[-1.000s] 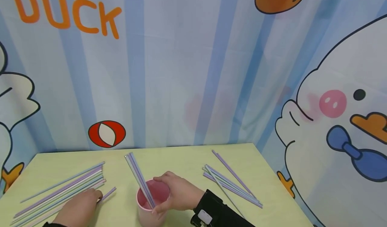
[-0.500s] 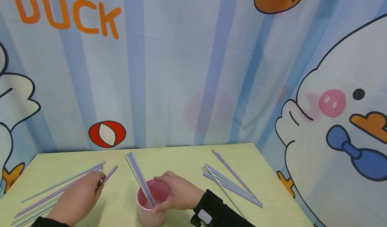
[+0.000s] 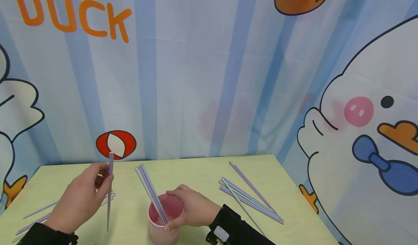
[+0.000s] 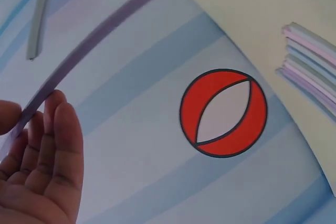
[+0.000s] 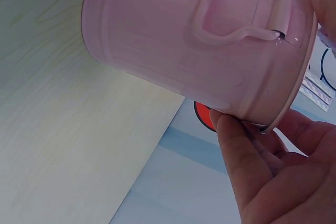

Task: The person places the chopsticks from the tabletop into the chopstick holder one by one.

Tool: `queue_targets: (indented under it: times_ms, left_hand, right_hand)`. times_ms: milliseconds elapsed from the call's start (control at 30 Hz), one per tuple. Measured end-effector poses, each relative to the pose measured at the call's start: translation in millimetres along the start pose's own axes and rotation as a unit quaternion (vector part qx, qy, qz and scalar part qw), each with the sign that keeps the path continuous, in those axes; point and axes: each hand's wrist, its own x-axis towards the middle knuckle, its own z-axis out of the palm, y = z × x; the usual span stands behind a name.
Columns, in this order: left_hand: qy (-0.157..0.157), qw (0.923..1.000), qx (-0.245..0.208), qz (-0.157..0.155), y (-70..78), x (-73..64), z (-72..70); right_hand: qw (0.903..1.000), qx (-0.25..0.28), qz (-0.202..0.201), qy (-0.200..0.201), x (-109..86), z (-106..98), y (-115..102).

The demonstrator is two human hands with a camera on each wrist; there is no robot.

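Observation:
My left hand (image 3: 80, 194) pinches a long purple straw (image 3: 111, 163) between thumb and fingers, holding it nearly upright above the table. In the left wrist view the thumb presses this purple straw (image 4: 100, 32) against the fingers, and it looks slightly bent. My right hand (image 3: 197, 207) grips the rim of a small pink pail (image 3: 163, 235), thumb at the near side and fingers around the far side. A wire handle shows folded against the pail (image 5: 152, 35) in the right wrist view. Several pale purple and grey straws (image 3: 151, 190) lean leftward inside it.
Several pastel straws (image 3: 32, 227) lie at the left of the yellow table (image 3: 192, 172), partly hidden under my left arm. To the right lies another loose group of straws (image 3: 251, 201), with two purple straws (image 3: 253, 187) behind it. A duck-print curtain (image 3: 192, 74) hangs behind.
My left hand has lifted the purple straw from the left pile, moving up and away. The straw has swung from slanted to nearly upright. My right hand and the pail have stayed put.

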Motion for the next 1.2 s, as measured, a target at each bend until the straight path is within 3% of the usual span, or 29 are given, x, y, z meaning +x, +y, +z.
queue_targets:
  times_ms: [200, 467, 700, 933, 1200]
  left_hand:
    - [0.049, 0.9974, -0.050, -0.016, 13.2, 1.7, -12.8]
    - [0.123, 0.9879, -0.094, -0.004, 26.6, 2.4, -21.9]
    - [0.152, 0.9779, -0.143, 0.014, 37.1, 2.7, -19.9]
    - [0.121, 0.9740, -0.189, 0.028, 41.7, 3.4, -8.3]
    - [0.078, 0.9763, -0.202, 0.008, 35.7, 6.1, 14.1]
  right_hand:
    - [1.0000, 0.000, -0.005, 0.002, -0.2, 0.6, 0.9]
    - [1.0000, -0.002, -0.007, 0.004, -1.5, -0.4, -0.4]
    - [1.0000, -0.001, -0.007, 0.002, -1.1, -1.1, -0.1]
    - [0.9999, -0.001, -0.011, 0.001, -1.6, -1.2, -0.4]
    - [0.9999, -0.008, -0.013, 0.003, -2.3, -1.8, -2.3]
